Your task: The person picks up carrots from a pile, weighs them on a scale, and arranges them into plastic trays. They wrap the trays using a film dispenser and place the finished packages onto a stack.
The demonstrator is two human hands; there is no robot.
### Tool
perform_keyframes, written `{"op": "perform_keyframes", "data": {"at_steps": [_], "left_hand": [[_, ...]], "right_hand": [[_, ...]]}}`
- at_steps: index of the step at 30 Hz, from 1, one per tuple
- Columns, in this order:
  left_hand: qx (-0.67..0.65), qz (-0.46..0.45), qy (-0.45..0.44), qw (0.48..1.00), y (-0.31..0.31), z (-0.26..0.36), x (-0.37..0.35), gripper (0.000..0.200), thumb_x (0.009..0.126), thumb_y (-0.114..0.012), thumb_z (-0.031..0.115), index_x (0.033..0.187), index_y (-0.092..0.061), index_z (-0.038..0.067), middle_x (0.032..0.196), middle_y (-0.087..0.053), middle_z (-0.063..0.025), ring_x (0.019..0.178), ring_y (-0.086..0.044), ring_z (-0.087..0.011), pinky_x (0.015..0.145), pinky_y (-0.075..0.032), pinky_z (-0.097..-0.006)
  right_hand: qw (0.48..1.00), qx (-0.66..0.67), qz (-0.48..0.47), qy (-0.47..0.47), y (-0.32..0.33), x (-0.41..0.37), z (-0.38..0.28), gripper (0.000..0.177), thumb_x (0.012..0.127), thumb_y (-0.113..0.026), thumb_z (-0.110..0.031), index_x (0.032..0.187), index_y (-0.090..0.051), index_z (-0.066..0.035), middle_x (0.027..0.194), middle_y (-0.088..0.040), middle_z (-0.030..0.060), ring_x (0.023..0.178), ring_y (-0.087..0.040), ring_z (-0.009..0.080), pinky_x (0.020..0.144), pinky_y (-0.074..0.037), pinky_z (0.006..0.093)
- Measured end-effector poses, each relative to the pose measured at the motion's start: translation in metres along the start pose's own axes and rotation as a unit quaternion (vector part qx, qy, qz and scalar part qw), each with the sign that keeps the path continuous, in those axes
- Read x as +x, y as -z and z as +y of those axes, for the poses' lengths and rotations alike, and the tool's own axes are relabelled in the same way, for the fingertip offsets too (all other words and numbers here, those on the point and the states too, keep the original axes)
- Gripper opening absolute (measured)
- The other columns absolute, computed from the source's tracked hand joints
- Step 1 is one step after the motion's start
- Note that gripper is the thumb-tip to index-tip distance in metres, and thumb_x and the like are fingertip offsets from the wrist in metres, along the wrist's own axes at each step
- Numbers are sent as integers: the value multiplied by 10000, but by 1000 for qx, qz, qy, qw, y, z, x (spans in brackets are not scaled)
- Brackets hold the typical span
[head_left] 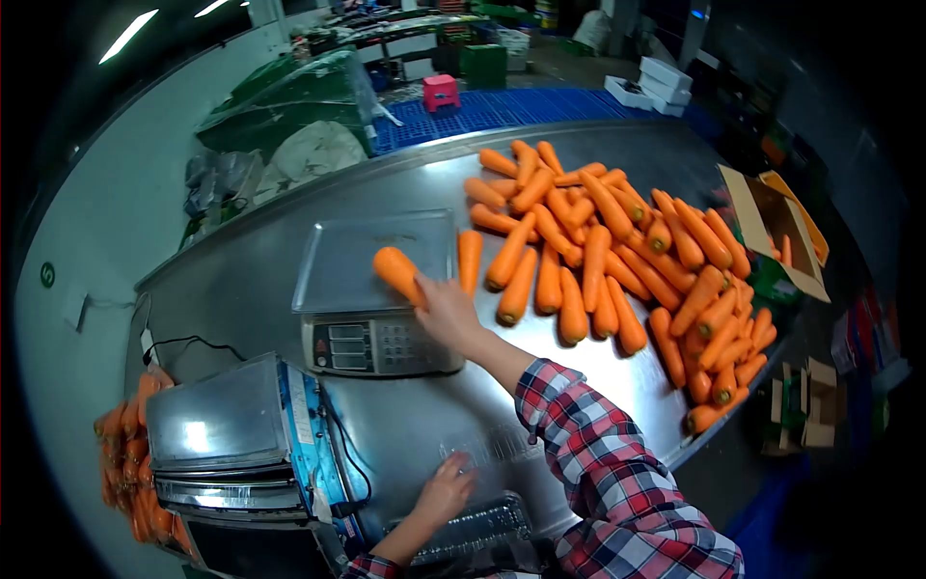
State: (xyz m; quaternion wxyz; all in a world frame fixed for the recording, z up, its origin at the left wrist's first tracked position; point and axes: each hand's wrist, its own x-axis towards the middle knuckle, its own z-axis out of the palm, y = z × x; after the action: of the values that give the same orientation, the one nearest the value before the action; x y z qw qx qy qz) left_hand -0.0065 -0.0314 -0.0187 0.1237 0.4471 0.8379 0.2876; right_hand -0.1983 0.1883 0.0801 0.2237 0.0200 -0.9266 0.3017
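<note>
My right hand (pixel 449 314) is closed around the thick end of a carrot (pixel 395 268), which it holds over the front of the weighing scale's metal pan (pixel 371 253). Below the pan sits the scale's panel (pixel 381 344) with displays and a keypad. My left hand (pixel 446 490) is lower down, its fingers apart, just above the steel table. Beside its fingertips lies a clear plastic tray (pixel 497 444); a stack of similar trays (pixel 473 531) is below the hand. One loose carrot (pixel 469 261) lies along the pan's right edge.
A large heap of carrots (pixel 598 251) covers the right of the steel table (pixel 424 410). At left stands a film-wrapping machine (pixel 222 415), with packed carrots (pixel 125 444) beyond it. An opened cardboard box (pixel 743 207) sits at the far right edge. A pink stool (pixel 441 92) stands behind.
</note>
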Motion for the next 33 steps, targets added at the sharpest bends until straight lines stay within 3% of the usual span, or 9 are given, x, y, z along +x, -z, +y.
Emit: {"op": "perform_keyframes", "data": {"at_steps": [2, 7, 9, 15, 21, 27, 28, 31, 33], "left_hand": [[-12, 15, 3, 1000, 3, 0, -2, 294, 775, -633, 127, 1068, -629, 109, 1259, -501, -143, 1215, -444, -323, 961, -432, -395], [-16, 5, 18, 1000, 2, 1, -4, 318, 777, -637, 153, 1086, -617, 79, 1277, -482, -154, 1249, -398, -325, 996, -396, -385], [-16, -15, 22, 1000, 0, 3, -2, 344, 775, -645, 173, 1100, -607, 64, 1305, -454, -158, 1274, -363, -327, 1019, -370, -387], [-47, -44, 3, 998, 7, 14, 24, 502, 753, -685, 233, 1208, -537, 80, 1400, -357, -149, 1307, -319, -315, 1049, -316, -412], [-43, -6, -2, 999, -7, 4, 22, 361, 831, -610, 211, 1170, -568, 94, 1369, -409, -135, 1286, -358, -302, 1034, -329, -407], [-42, 8, 13, 999, -8, -1, 20, 262, 849, -582, 194, 1088, -620, 92, 1319, -463, -123, 1259, -393, -291, 1017, -353, -399], [-43, 9, 13, 999, -8, -4, 19, 253, 859, -574, 191, 1087, -624, 93, 1318, -464, -127, 1254, -400, -296, 1011, -357, -407], [-29, 20, 4, 999, -16, -9, 20, 240, 839, -592, 186, 1053, -641, 87, 1282, -492, -136, 1227, -430, -301, 1001, -372, -407], [-40, 17, 17, 999, -13, -7, 20, 226, 801, -619, 158, 1015, -658, 96, 1277, -499, -127, 1230, -429, -291, 1005, -372, -399]], "right_hand": [[999, -38, -35, -10, -14, 21, -3, 471, 769, -618, -146, 1205, -487, -25, 972, -604, 216, 892, -553, 385, 786, -451, 453], [994, -58, 62, 66, 2, 11, -2, 462, 771, -677, -223, 1163, -535, -24, 1194, -512, 218, 1100, -488, 382, 930, -402, 444], [998, -24, 10, 53, 37, -2, -8, 441, 781, -685, -214, 1147, -545, -13, 1232, -480, 218, 1159, -446, 370, 967, -379, 426], [999, -44, 29, 12, 67, -56, 21, 415, 828, -629, -150, 1185, -499, 15, 1277, -427, 219, 1176, -420, 380, 985, -363, 415], [999, -36, 14, -39, 75, -65, 34, 415, 830, -626, -155, 1184, -498, 21, 1266, -432, 213, 1189, -409, 373, 999, -352, 404], [998, -52, 22, -21, 56, -42, 20, 392, 839, -621, -161, 1172, -509, 12, 1209, -456, 189, 1137, -446, 348, 983, -366, 373], [996, -84, 42, -6, 49, -36, 20, 392, 827, -637, -206, 1136, -525, 7, 1107, -522, 194, 1065, -489, 351, 936, -398, 381], [992, -110, -25, -64, 37, -12, -4, 397, 821, -635, -295, 1065, -538, 3, 999, -573, 198, 972, -539, 349, 857, -439, 408], [973, -142, -79, -162, 15, 0, 7, 444, 817, -605, -417, 994, -539, -16, 934, -621, 195, 837, -607, 370, 719, -480, 460]]}}
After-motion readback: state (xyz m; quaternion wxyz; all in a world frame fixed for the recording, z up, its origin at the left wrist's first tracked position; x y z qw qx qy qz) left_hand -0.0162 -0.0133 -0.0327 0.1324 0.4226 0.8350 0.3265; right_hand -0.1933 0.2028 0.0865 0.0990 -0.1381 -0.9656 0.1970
